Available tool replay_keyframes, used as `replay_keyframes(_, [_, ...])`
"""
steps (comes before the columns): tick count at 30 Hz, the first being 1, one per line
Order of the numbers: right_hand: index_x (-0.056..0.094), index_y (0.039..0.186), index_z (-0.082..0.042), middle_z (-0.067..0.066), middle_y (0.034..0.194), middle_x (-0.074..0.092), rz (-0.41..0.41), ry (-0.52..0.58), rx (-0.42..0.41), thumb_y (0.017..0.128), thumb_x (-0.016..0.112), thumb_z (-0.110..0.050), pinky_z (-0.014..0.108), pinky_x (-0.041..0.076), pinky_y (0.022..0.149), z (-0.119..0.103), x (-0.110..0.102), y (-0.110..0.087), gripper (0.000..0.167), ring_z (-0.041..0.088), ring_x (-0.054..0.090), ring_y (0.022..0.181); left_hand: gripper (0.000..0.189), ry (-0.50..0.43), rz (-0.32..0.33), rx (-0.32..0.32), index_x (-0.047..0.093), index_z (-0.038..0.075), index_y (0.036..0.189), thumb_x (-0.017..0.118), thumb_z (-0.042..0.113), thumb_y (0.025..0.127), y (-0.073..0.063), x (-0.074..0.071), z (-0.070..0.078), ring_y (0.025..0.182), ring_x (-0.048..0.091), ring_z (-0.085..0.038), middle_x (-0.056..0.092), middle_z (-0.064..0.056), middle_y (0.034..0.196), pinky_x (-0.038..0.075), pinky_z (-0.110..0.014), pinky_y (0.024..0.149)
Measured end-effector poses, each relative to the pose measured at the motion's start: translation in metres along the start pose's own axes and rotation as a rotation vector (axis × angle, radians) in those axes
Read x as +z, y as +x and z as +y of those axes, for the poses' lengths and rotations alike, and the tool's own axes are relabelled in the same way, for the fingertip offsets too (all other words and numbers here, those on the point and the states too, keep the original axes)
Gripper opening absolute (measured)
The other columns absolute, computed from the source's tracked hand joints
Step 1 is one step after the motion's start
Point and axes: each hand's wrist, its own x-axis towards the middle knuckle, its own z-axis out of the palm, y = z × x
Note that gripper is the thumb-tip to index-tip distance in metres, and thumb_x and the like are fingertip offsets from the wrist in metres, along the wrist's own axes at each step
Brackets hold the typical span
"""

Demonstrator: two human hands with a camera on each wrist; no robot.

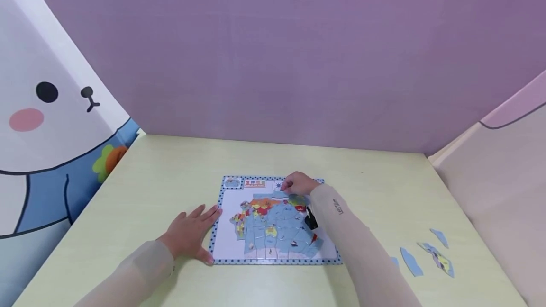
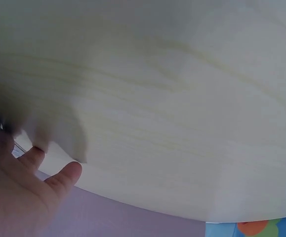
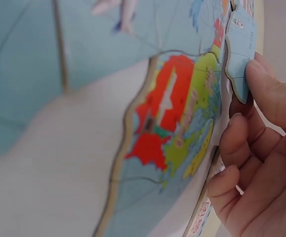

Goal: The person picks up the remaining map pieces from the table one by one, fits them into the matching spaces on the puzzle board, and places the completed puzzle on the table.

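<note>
Presumably, the left hand [image 1: 190, 232], fingers spread, steadies the board [image 1: 222, 245]. The right hand [image 1: 300, 184] pinches a blue piece [image 3: 240, 52] by one end, likely for alignment.

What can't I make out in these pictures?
Head: part of the board, hidden by the right sleeve.
Head: a loose blue piece, partly behind that sleeve.
Left wrist: the left grip, partly cut off by the left edge.
Right wrist: print on the held piece, too small.

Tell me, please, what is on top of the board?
Map pieces lie on the board, and the left hand rests at its left edge. The right hand pinches a blue piece. The right sleeve covers part of the right side; what lies beneath cannot be seen.
</note>
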Motion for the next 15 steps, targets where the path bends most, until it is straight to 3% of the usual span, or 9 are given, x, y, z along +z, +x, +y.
replay_keyframes(15, [0.073, 0.093, -0.01, 0.002, 0.094, 0.064, -0.009, -0.012, -0.005, 0.092, 0.063, -0.004, 0.042, 0.046, 0.093, 0.0012, 0.0033, -0.0001, 0.012, 0.021, 0.056, 0.093, 0.117, -0.012, -0.001, -0.014, 0.036, 0.007, 0.147, 0.081, 0.064, 0.056, 0.0006, 0.0014, 0.0004, 0.138, 0.026, -0.042, 0.033, -0.008, 0.153, 0.031, -0.069, 0.097])
